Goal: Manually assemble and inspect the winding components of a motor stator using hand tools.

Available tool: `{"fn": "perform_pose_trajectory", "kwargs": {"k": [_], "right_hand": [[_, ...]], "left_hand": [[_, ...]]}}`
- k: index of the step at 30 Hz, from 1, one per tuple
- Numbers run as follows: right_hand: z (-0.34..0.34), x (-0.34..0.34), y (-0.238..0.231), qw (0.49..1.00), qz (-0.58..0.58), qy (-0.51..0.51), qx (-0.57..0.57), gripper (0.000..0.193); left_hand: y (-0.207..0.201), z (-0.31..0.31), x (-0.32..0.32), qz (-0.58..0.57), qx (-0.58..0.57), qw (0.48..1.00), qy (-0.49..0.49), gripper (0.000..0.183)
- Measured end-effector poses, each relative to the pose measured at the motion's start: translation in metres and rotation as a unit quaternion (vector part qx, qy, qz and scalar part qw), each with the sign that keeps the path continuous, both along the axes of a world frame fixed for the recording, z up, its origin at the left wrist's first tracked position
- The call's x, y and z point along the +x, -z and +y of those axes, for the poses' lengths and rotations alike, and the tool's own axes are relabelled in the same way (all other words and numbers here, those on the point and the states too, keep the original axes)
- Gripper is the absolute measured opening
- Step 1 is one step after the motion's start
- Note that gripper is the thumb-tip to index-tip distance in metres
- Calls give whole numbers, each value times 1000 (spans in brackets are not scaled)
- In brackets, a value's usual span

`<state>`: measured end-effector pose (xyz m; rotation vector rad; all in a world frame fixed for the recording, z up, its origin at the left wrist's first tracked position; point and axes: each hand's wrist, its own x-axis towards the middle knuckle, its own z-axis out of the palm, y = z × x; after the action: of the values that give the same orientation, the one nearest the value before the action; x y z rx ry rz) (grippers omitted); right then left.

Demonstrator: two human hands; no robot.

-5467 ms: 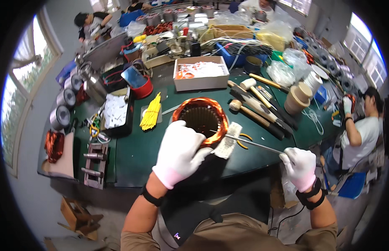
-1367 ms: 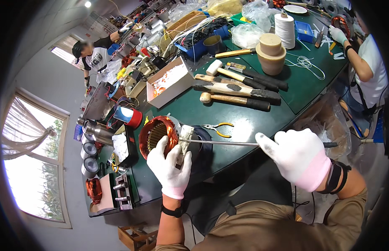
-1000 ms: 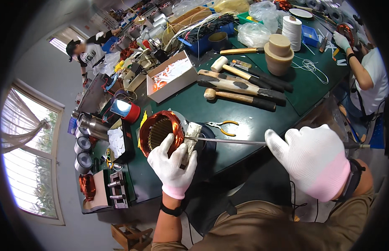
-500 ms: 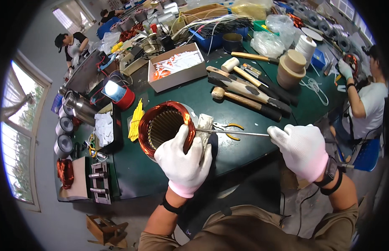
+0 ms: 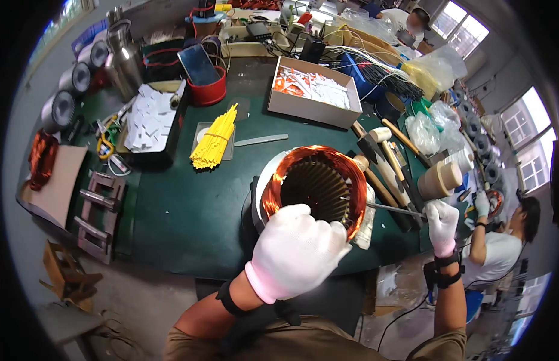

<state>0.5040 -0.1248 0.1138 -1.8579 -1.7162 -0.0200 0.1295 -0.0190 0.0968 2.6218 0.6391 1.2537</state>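
Note:
A motor stator (image 5: pixel 356 180) with an orange copper winding round its top and a slotted inner wall stands near the table's front edge. My left hand (image 5: pixel 300 256), in a white glove, lies over its near rim with the fingers curled at the winding; the back of the hand hides the fingertips. My right hand (image 5: pixel 442 225), also gloved, is closed round the end of a thin metal rod (image 5: pixel 393 209). The rod's far end meets the winding's right side. Beside the stator, under the rod, is a whitish block-like piece (image 5: pixel 366 225).
On the green table (image 5: pixel 189 228) are a bundle of yellow sleeves (image 5: pixel 214 141), a translucent strip (image 5: pixel 261 140), a carton of white and orange slips (image 5: pixel 315 102) and a black tray of white paper pieces (image 5: pixel 152 117). Mallets (image 5: pixel 381 135) lie right. A co-worker (image 5: pixel 502 234) sits far right.
The view has swung left, so the table's things sit farther right. My left hand has shifted from the stator's right side to its near rim, fingers more curled. The right hand still holds the rod.

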Motion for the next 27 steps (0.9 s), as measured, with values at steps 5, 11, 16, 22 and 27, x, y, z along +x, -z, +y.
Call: {"fn": "perform_pose_trajectory", "kwargs": {"k": [5,11,16,22,27], "right_hand": [[60,28,30,989,132,62,-10,38],[83,19,88,971,235,27,12,46],[39,9,80,977,203,70,-11,47],[-30,-37,56,986,148,82,-6,32],[-87,-78,24,990,130,60,-16,12]], "left_hand": [[7,12,-4,-6,15,999,33,38],[14,12,-1,-50,36,998,29,34],[4,19,-10,-30,20,998,49,33],[-27,-26,12,1,111,993,29,32],[-17,-23,20,93,134,987,-8,25]]}}
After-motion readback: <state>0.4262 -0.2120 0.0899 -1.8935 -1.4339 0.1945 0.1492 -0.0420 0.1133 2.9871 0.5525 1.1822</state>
